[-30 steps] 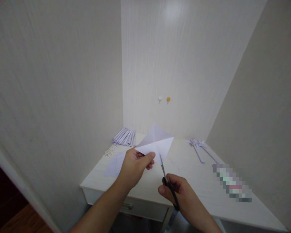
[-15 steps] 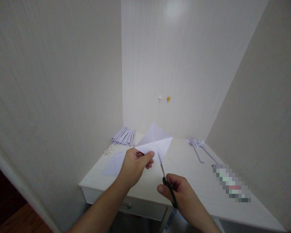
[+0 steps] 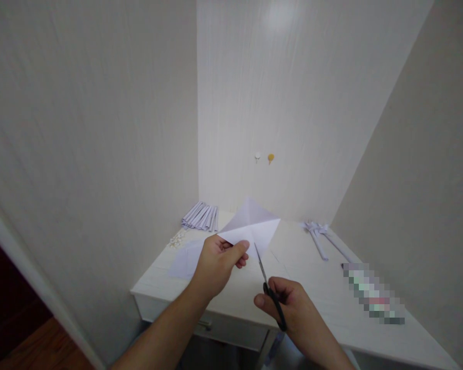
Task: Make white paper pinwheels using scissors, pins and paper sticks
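Scissors [image 3: 269,290] gripped in my right hand [image 3: 291,311] point lengthwise, away from me, at the lower edge of the folded paper [image 3: 254,226] pinched in my left hand [image 3: 215,264].

The folded paper [image 3: 250,229] is pale purple, like the paper sticks [image 3: 201,216] in the corner. The scissors [image 3: 270,294] have black handles and grey blades. The table [image 3: 324,293] is white. The wall has one white hook [image 3: 257,155] and one yellow hook [image 3: 270,158].
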Action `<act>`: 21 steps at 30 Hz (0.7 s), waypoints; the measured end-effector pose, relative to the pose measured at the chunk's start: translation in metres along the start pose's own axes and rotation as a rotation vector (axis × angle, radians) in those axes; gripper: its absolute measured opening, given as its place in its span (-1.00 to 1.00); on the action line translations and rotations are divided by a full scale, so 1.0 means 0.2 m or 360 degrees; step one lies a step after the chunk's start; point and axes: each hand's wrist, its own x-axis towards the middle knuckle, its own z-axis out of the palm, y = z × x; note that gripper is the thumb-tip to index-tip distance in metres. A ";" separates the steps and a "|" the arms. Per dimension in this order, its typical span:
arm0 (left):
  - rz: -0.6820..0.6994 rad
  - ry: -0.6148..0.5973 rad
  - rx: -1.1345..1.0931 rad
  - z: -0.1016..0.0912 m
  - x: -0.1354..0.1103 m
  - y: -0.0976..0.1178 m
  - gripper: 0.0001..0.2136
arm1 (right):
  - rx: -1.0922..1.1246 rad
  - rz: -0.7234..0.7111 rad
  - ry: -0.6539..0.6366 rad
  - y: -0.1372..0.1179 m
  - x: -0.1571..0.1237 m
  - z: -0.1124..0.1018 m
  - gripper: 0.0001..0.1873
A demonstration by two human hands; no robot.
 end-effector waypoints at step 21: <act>0.0001 -0.0079 0.0014 0.01 -0.04 -0.03 -0.77 | -0.0027 -0.0015 0.0003 0.00 0.00 0.00 -0.37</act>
